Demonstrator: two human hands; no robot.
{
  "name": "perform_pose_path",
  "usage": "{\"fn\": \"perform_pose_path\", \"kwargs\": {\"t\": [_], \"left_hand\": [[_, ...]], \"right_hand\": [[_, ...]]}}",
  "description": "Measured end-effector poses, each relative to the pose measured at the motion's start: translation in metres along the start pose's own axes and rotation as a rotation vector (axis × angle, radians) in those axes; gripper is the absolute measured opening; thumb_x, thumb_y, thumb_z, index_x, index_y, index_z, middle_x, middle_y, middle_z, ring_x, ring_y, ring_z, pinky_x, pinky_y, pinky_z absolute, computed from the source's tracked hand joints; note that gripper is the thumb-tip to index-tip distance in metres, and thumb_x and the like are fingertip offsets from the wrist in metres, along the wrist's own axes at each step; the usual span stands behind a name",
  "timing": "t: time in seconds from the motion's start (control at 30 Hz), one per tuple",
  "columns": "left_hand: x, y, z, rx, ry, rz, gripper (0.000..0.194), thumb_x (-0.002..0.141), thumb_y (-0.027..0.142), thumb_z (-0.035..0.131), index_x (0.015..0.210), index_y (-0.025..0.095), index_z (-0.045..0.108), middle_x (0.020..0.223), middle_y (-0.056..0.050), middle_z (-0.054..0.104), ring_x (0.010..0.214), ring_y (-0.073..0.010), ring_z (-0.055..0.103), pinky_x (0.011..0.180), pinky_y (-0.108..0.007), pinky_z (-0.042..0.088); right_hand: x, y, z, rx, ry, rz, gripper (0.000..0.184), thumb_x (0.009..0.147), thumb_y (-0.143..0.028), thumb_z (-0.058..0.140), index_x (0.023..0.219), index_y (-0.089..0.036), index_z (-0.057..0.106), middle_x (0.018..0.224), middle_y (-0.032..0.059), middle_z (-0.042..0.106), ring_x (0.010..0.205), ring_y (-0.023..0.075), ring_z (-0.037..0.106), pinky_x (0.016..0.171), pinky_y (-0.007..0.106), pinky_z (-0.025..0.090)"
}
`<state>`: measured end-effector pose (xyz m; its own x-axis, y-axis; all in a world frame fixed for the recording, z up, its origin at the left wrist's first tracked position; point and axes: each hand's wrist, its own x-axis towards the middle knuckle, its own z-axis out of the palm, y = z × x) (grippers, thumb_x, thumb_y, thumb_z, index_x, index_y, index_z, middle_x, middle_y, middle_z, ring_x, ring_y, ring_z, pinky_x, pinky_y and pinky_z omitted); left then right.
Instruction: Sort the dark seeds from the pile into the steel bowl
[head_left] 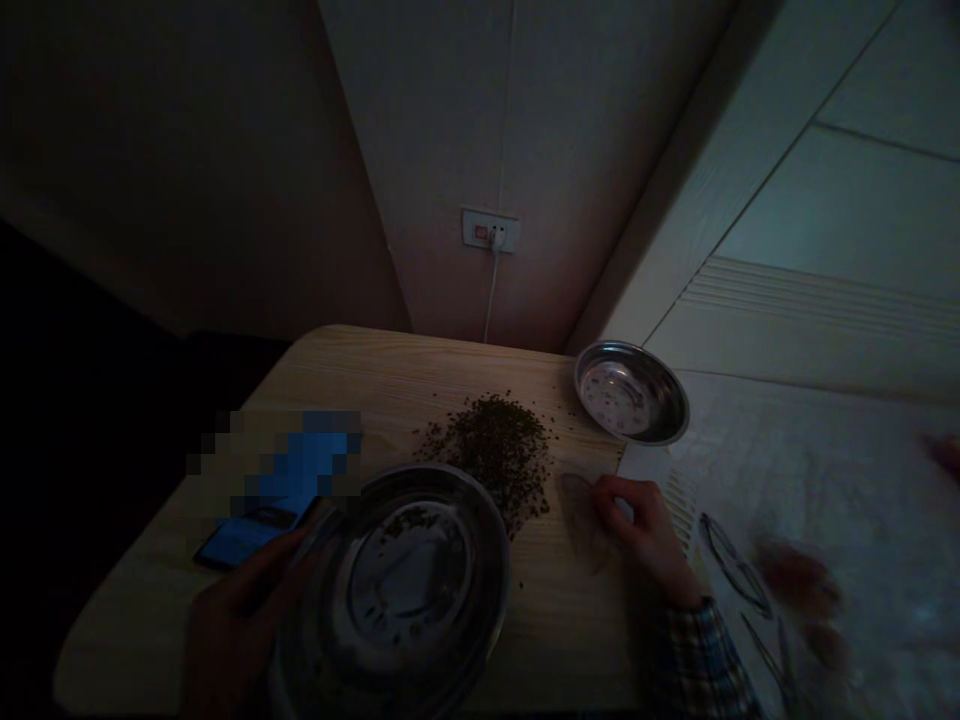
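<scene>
While left hand (238, 612) tight on bowl (411, 582), right hand's (643, 528) hold unclear, dark grains (501, 446) between.

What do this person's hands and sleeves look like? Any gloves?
No gloves: the left hand and the right hand are both bare. The right sleeve is checked, with dark blue and pale bands, and reaches about to the wrist. I can't make out a left sleeve; that corner is very dark.

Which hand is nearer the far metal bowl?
Right. The right hand is just in front of the far metal bowl, apart from it; the left hand is well to its left, holding the nearer metal bowl.
</scene>
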<state>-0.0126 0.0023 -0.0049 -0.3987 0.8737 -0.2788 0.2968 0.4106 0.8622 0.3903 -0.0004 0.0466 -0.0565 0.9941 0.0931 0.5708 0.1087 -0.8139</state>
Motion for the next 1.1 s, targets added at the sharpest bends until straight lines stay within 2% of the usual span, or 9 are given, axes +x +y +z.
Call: {"fn": "perform_pose_path", "kwargs": {"t": [0.17, 0.23, 0.43, 0.57, 0.73, 1.1], "left_hand": [[0.003, -0.002, -0.002, 0.026, -0.015, 0.044, 0.056, 0.059, 0.054, 0.075, 0.103, 0.02, 0.069, 0.086, -0.004, 0.073, 0.077, -0.0237, 0.067, 0.058, -0.022, 0.055], [0.002, 0.003, -0.001, 0.04, -0.005, 0.065, 0.056, 0.057, 0.055, 0.074, 0.101, 0.02, 0.07, 0.084, -0.004, 0.073, 0.075, -0.0238, 0.067, 0.056, -0.022, 0.055], [-0.003, 0.015, 0.001, 0.052, -0.007, 0.082, 0.054, 0.058, 0.053, 0.073, 0.099, 0.018, 0.07, 0.083, -0.005, 0.074, 0.074, -0.0245, 0.068, 0.056, -0.023, 0.055], [-0.001, 0.006, 0.0, 0.057, 0.008, 0.089, 0.056, 0.058, 0.054, 0.074, 0.101, 0.018, 0.07, 0.082, -0.005, 0.074, 0.072, -0.0247, 0.068, 0.055, -0.024, 0.055], [0.001, -0.007, -0.002, 0.01, -0.024, 0.078, 0.056, 0.062, 0.052, 0.074, 0.108, 0.021, 0.067, 0.09, -0.004, 0.074, 0.08, -0.0254, 0.068, 0.059, -0.023, 0.056], [-0.003, 0.001, 0.001, 0.016, -0.014, 0.064, 0.057, 0.062, 0.056, 0.073, 0.106, 0.02, 0.067, 0.082, -0.004, 0.073, 0.07, -0.0228, 0.067, 0.054, -0.023, 0.054]], "right_hand": [[-0.002, 0.002, -0.005, 0.002, 0.162, 0.02, 0.028, 0.087, -0.024, 0.045, 0.06, -0.019, 0.048, 0.055, -0.0028, 0.047, 0.054, 0.0118, 0.045, 0.054, 0.023, 0.032], [-0.002, 0.002, -0.006, -0.008, 0.184, 0.044, 0.028, 0.087, -0.025, 0.045, 0.06, -0.018, 0.049, 0.054, -0.0031, 0.046, 0.054, 0.0116, 0.044, 0.053, 0.023, 0.031], [0.001, 0.0, 0.002, 0.004, 0.085, 0.006, 0.024, 0.086, -0.022, 0.047, 0.063, -0.018, 0.052, 0.059, -0.002, 0.052, 0.058, 0.0126, 0.048, 0.056, 0.023, 0.034], [0.002, 0.0, 0.005, 0.005, 0.066, 0.017, 0.024, 0.087, -0.022, 0.048, 0.064, -0.018, 0.053, 0.059, -0.0017, 0.053, 0.059, 0.0131, 0.05, 0.057, 0.023, 0.035], [0.001, -0.001, 0.005, 0.035, -0.001, 0.02, 0.028, 0.09, -0.024, 0.047, 0.064, -0.018, 0.055, 0.061, -0.001, 0.056, 0.06, 0.0134, 0.052, 0.058, 0.023, 0.037], [0.003, -0.001, 0.008, 0.037, -0.082, -0.011, 0.028, 0.091, -0.023, 0.047, 0.066, -0.018, 0.059, 0.062, 0.0001, 0.06, 0.06, 0.0137, 0.056, 0.059, 0.023, 0.04]]}}
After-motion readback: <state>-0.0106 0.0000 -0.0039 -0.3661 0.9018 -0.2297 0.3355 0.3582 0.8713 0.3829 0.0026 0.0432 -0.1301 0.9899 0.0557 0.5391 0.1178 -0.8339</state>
